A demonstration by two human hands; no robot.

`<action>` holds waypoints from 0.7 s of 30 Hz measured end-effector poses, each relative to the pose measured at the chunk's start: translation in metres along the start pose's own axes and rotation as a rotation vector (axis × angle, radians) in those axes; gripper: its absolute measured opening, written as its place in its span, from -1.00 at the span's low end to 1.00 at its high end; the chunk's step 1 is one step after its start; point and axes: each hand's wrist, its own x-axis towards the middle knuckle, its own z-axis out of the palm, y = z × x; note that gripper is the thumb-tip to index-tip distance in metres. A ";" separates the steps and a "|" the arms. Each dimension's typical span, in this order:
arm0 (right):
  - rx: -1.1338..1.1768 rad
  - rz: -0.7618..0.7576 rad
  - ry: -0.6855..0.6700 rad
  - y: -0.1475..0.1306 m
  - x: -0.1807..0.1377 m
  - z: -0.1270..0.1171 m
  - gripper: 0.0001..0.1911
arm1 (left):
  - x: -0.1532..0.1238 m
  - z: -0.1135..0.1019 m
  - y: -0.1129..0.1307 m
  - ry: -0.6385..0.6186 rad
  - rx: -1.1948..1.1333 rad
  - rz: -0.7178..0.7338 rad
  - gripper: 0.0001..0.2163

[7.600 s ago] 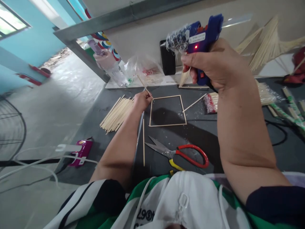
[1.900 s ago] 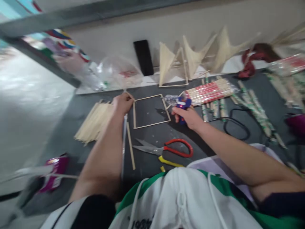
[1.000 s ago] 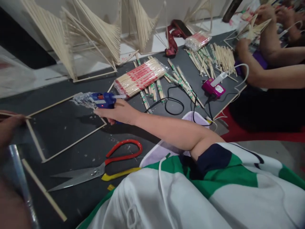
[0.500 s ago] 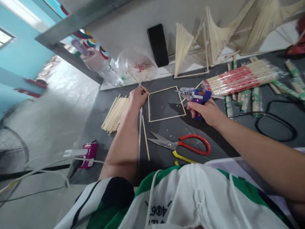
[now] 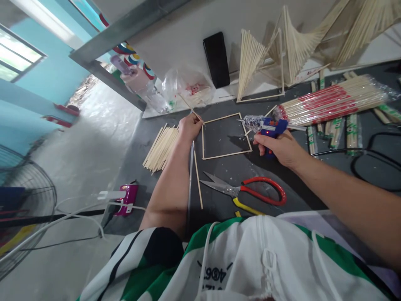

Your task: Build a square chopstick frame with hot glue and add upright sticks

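A square frame of thin wooden sticks (image 5: 226, 155) lies flat on the dark mat. My left hand (image 5: 189, 126) is closed at the frame's far left corner, pinching a slanted stick (image 5: 190, 109) that rises from that corner. My right hand (image 5: 280, 144) grips a blue glue gun (image 5: 266, 126) with a red light on. The gun's foil-wrapped nozzle points left at the frame's far right corner. A loose stick (image 5: 198, 179) lies beside my left forearm.
Red-handled scissors (image 5: 247, 193) lie near my body. A pile of bare sticks (image 5: 161, 147) sits left of the frame. Wrapped chopstick packs (image 5: 332, 103), finished stick fans (image 5: 260, 62), a black phone (image 5: 216, 59), a black cable (image 5: 372, 165), a purple power strip (image 5: 125, 198).
The camera swung right to other people's hands and back to the frame. My right hand came down from chest height and now holds the glue gun at the frame's right corner. My left hand stayed.
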 end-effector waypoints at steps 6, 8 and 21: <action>0.000 -0.001 0.000 0.002 0.001 -0.001 -0.64 | 0.001 0.000 -0.001 -0.009 -0.012 -0.011 -0.85; -0.004 0.000 0.002 0.002 0.001 -0.001 -0.64 | 0.000 0.000 -0.001 0.001 -0.003 -0.007 -0.84; -0.009 0.004 -0.006 0.002 0.000 -0.001 -0.69 | -0.001 0.000 -0.001 0.001 0.000 -0.011 -0.81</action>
